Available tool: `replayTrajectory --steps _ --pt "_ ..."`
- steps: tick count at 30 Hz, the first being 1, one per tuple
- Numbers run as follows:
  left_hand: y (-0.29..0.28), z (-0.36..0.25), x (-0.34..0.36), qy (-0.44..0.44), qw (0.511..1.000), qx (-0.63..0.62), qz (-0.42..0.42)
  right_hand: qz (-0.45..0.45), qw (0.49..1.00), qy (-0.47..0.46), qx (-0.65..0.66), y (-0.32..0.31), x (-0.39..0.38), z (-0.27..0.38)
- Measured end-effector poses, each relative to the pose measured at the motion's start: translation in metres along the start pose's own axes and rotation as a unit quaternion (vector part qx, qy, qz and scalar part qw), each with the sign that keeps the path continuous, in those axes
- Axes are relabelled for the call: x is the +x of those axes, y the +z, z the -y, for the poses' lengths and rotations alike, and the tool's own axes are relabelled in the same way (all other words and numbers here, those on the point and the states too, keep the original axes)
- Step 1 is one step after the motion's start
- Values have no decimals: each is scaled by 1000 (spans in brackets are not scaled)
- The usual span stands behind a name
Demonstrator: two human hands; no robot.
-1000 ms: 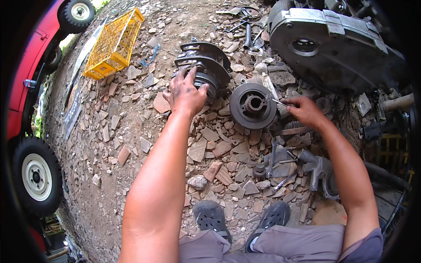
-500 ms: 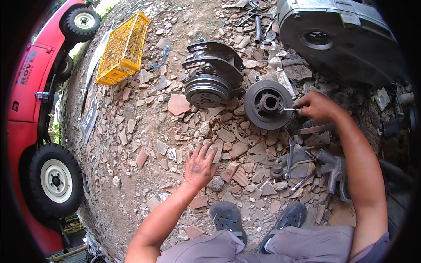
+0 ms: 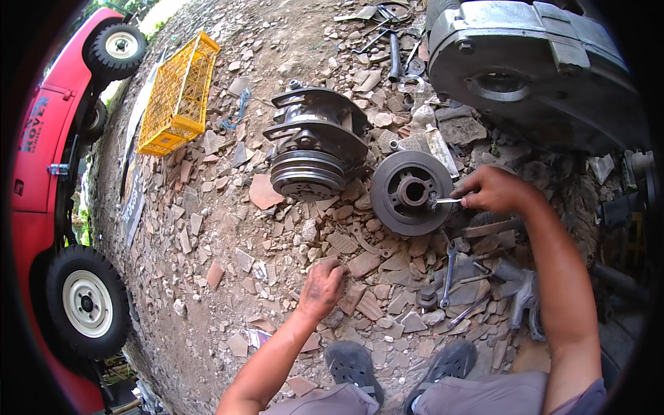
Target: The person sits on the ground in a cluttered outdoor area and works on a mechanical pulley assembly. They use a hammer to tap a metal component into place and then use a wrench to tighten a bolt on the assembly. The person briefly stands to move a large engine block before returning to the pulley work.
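Observation:
My right hand (image 3: 492,190) pinches a slim, silver hand tool (image 3: 447,200), its exact kind too small to tell. The tool's tip reaches over the face of a dark, round metal pulley (image 3: 393,216), beside the raised centre hub. My left hand (image 3: 323,289) is off to the left and nearer me, low over the broken tiles. Its fingers are curled closed; whatever they may hold is hidden. Farther off, left of the pulley, sits a black bracketed machine part with a grooved belt wheel (image 3: 308,174).
A combination spanner (image 3: 448,277) and a large bolt (image 3: 427,298) lie near my shoes. A big metal casing (image 3: 532,76) looms at the far right. At the far left stand a yellow crate (image 3: 178,97) and a red vehicle (image 3: 52,152). Loose tile shards cover the ground.
My left hand has gone from spread fingers to curled ones and shifted slightly right. The whole view has moved a little. My right hand still holds the silver tool over the pulley.

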State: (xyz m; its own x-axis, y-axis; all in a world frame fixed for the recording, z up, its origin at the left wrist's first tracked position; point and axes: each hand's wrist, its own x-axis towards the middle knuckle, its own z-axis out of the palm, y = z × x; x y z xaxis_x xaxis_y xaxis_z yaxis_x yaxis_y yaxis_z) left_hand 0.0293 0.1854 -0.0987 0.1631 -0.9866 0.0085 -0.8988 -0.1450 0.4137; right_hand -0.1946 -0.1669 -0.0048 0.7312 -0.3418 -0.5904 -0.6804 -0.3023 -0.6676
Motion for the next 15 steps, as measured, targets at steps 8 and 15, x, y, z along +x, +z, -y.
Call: replayTrajectory --steps 8,15 --pt "-121 112 -292 -481 819 272 156 -6 1000 18 6 -5 -11 0" --pt "-178 110 -373 -671 554 158 466 -63 998 16 -23 -26 -13 14"
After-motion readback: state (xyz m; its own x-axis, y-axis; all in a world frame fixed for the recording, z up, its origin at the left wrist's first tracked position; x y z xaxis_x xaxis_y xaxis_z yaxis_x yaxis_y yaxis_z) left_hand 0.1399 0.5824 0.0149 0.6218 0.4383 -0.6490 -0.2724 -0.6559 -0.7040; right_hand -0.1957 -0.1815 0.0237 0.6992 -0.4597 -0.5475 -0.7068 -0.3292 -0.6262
